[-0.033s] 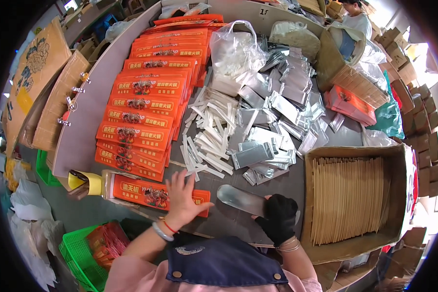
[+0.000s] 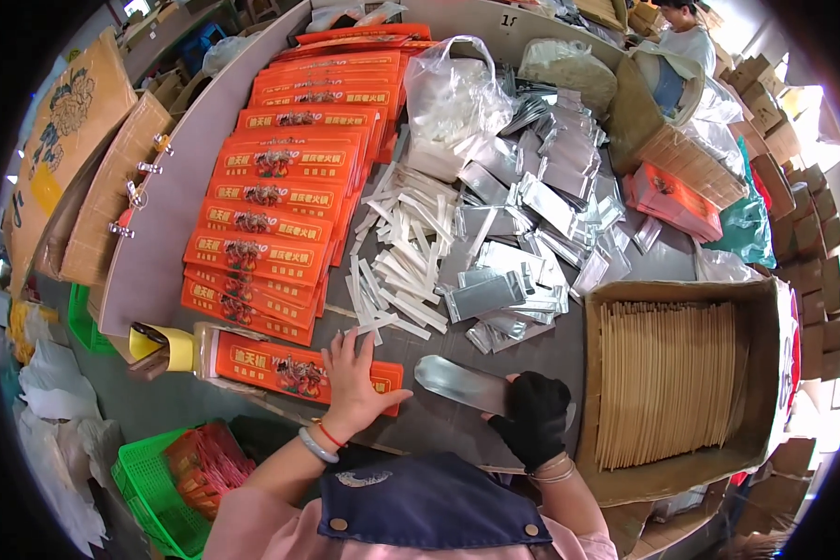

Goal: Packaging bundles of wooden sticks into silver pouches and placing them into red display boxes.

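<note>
My left hand (image 2: 355, 385) is spread over the right part of a red printed packet sleeve (image 2: 261, 364) lying near the table's front edge. Its fingers are apart, and it grips nothing. In a black fingerless glove, my right hand (image 2: 535, 415) is closed on the right end of a flat, silvery strip with a rounded tip (image 2: 462, 381). That tip points left, towards the sleeve, with a small gap between them. Beyond lie white paper-like strips (image 2: 406, 252), a heap of silver foil packets (image 2: 495, 294) and overlapping rows of red sleeves (image 2: 261, 224).
A cardboard box (image 2: 595, 373) packed with upright thin brown pieces stands at the right. A clear plastic bag (image 2: 453, 103) rests behind the white strips. At lower left is a green basket (image 2: 140, 485) with red packets. A yellow-wrapped holder (image 2: 173, 350) sits at the table's left edge.
My left hand has shifted very slightly to the right over the red sleeve. My right hand and the silvery strip look unmoved.
</note>
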A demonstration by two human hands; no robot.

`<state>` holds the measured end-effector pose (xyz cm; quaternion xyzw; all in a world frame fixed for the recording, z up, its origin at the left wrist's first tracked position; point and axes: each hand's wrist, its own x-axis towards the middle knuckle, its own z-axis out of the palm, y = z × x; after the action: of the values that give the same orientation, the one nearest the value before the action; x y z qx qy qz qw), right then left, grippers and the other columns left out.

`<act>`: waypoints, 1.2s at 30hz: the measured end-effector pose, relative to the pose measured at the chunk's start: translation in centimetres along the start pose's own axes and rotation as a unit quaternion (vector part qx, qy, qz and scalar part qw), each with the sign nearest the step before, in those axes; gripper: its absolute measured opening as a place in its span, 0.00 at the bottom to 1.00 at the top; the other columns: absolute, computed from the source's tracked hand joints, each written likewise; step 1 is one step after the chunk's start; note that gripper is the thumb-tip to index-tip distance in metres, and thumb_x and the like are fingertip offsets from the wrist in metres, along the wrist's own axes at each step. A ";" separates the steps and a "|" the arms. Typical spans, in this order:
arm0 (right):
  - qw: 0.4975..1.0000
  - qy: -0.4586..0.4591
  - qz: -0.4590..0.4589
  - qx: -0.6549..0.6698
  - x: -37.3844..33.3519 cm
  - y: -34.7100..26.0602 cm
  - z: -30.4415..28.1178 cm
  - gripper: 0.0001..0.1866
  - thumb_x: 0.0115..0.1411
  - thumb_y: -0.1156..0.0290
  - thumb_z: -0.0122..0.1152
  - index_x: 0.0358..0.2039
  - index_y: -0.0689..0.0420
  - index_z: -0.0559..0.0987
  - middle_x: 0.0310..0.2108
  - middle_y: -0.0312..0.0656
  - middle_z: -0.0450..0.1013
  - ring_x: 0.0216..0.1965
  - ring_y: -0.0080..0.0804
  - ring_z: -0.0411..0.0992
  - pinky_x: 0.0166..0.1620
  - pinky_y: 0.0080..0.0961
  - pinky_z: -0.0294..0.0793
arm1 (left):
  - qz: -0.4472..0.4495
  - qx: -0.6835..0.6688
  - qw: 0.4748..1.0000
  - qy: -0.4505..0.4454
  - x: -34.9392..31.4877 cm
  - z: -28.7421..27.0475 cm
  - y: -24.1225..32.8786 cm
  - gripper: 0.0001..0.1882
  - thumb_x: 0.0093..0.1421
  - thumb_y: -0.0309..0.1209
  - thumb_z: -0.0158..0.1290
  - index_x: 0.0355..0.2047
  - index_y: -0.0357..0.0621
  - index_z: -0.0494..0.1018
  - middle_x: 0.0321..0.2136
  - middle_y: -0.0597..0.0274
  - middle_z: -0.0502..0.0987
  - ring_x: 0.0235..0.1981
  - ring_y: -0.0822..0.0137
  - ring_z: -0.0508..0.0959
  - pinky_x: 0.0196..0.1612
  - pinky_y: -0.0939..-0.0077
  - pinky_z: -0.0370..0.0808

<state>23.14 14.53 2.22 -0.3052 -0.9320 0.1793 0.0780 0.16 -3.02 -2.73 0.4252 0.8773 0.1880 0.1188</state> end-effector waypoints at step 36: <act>0.911 0.080 0.375 -0.149 -8.7 11.7 0.4 0.10 0.52 0.70 0.61 0.34 0.56 0.71 0.34 0.48 0.71 0.39 0.50 0.72 0.42 0.45 0.72 | 0.207 -0.131 0.966 0.082 13.6 5.4 7.4 0.17 0.47 0.31 0.66 0.37 0.45 0.76 0.34 0.58 0.74 0.38 0.52 0.74 0.42 0.59 0.71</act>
<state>36.37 17.95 -2.96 -0.6539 -0.7553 0.0292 0.0323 -0.89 13.17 -5.08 0.5613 0.7449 0.3557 0.0599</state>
